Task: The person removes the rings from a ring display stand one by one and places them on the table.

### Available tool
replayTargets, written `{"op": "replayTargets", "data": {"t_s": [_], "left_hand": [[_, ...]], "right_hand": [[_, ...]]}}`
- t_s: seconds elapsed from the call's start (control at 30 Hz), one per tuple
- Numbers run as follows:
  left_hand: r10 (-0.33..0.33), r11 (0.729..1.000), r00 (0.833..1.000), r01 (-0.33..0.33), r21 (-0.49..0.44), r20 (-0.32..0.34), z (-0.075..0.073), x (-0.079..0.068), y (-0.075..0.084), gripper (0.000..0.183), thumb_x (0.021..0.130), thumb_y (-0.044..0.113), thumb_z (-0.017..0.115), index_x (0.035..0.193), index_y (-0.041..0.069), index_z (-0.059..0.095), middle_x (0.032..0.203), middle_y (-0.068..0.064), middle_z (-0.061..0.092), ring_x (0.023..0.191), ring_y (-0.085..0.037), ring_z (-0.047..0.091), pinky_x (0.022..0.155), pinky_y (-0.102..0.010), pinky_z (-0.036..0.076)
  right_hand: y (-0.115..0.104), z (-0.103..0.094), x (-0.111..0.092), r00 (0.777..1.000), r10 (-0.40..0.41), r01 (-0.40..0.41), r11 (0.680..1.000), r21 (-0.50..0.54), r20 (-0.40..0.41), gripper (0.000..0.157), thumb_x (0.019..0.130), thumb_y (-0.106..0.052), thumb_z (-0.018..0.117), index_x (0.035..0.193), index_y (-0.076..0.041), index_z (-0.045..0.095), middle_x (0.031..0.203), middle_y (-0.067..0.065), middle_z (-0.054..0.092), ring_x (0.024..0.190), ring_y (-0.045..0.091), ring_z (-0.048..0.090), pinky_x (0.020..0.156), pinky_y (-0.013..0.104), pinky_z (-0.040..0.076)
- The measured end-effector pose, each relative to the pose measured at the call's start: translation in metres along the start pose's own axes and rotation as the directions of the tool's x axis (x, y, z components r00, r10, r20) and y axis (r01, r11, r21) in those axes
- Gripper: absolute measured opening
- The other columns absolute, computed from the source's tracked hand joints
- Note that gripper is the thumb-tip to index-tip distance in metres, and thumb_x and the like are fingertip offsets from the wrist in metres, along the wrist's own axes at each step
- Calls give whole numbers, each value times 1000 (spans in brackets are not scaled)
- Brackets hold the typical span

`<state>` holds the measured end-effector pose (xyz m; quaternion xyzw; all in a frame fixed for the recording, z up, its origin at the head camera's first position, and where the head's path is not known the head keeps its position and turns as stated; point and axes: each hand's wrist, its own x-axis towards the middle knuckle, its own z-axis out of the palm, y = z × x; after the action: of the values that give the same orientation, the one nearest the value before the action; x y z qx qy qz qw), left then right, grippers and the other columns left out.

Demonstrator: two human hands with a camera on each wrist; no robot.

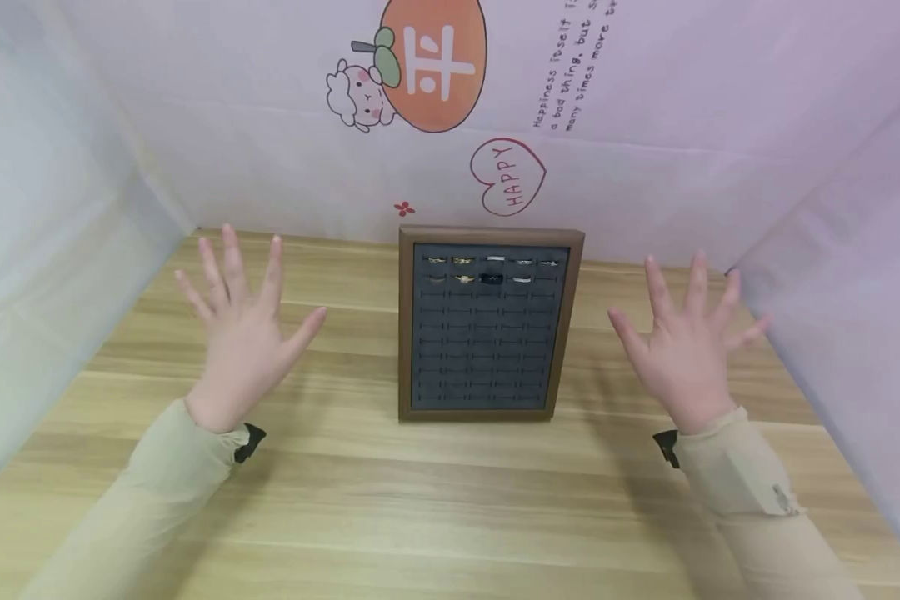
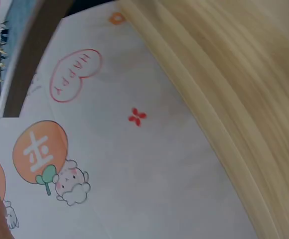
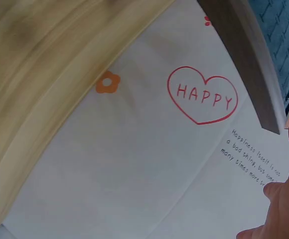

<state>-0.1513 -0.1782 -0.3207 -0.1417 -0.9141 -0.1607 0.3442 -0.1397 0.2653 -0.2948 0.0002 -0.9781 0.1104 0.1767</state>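
Note:
In the head view a ring display board [image 1: 485, 350] with a brown wooden frame and a dark slotted insert stands in the middle of the table. Several rings fill its top two rows, among them a black ring [image 1: 492, 279] and a silver ring [image 1: 522, 280]. To the left of the board, my left hand [image 1: 243, 342] hovers with fingers spread and nothing in it. My right hand [image 1: 682, 350] mirrors it on the other side, also spread and holding nothing. Part of the right hand [image 3: 286, 199] shows at the edge of the right wrist view, close to the frame's corner.
A wood-grain table [image 1: 465, 508] lies below. Behind the board rises a white printed cloth [image 1: 270, 150] with an orange fruit drawing and a "HAPPY" heart. White cloth walls [image 1: 37, 208] close off the left and right sides. Dark wrist straps [image 1: 250, 443] sit at both cuffs.

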Motion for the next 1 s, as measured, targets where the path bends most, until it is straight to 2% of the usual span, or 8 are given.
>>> {"op": "replayTargets", "data": {"t_s": [0.1, 0.2, 0.33, 0.47, 0.53, 0.63, 0.8, 1.0], "left_hand": [[23, 994, 1000, -24, -104, -11, -1, 11, 8, 85, 89, 69, 35, 153, 30, -5, 155, -20, -13, 142, -42, -12, 112, -62, -8], [21, 975, 1000, -20, -221, -1, -4, 24, 17, 94, 85, 54, 61, 154, 22, 6, 152, -29, 0, 141, -43, 1, 113, -62, 8], [-40, 914, 992, 84, -396, 119, -8, 39, 34, 102, 74, 23, 81, 153, 13, 16, 150, -25, 9, 138, -40, 16, 112, -58, 22], [-85, 835, 958, 218, -505, 272, -5, 51, 48, 101, 74, 15, 80, 153, 14, 17, 148, -21, 16, 134, -37, 28, 111, -53, 27], [-86, 799, 939, 266, -540, 334, -1, 56, 53, 100, 76, 13, 79, 153, 16, 15, 147, -20, 20, 133, -35, 31, 110, -52, 32], [-64, 738, 911, 318, -595, 408, 8, 62, 58, 100, 78, 8, 76, 153, 18, 12, 145, -19, 27, 132, -32, 36, 107, -47, 37], [-45, 649, 874, 394, -651, 483, 19, 69, 64, 95, 81, 3, 72, 153, 22, 13, 145, -17, 34, 132, -32, 41, 103, -46, 42], [-28, 616, 867, 406, -675, 497, 26, 73, 66, 92, 82, -1, 70, 153, 25, 17, 141, -18, 39, 124, -33, 48, 97, -45, 48]], "right_hand": [[-8, -5, 5, 999, -37, 38, 999, 20, -24, 75, 92, -65, 35, 153, -26, 16, 158, 16, -10, 138, 52, -15, 93, 76, -21], [-17, -10, 10, 995, -82, 84, 996, 26, -52, 75, 91, -61, 41, 152, -25, 18, 158, 19, -4, 138, 51, -7, 98, 74, -15], [-27, -12, 15, 977, -158, 166, 985, 46, -142, 73, 89, -51, 54, 149, -21, 26, 153, 22, 13, 135, 47, 10, 104, 67, 1], [-37, -9, 23, 924, -254, 298, 947, 121, -286, 67, 83, -33, 68, 140, -8, 42, 141, 23, 38, 121, 45, 31, 100, 59, 20], [-42, -6, 28, 887, -297, 370, 916, 157, -354, 61, 81, -23, 73, 133, -1, 49, 131, 24, 49, 113, 44, 40, 97, 55, 28], [-48, -1, 35, 855, -330, 435, 876, 208, -401, 54, 77, -14, 78, 123, 5, 57, 117, 25, 58, 105, 41, 47, 92, 50, 36], [-56, 5, 42, 878, -320, 431, 850, 301, -356, 44, 76, -7, 78, 115, 6, 61, 108, 23, 62, 101, 38, 50, 89, 46, 40], [-65, 10, 46, 903, -300, 400, 847, 349, -308, 32, 76, -4, 77, 105, 5, 66, 99, 20, 64, 94, 34, 51, 84, 42, 39]]}}
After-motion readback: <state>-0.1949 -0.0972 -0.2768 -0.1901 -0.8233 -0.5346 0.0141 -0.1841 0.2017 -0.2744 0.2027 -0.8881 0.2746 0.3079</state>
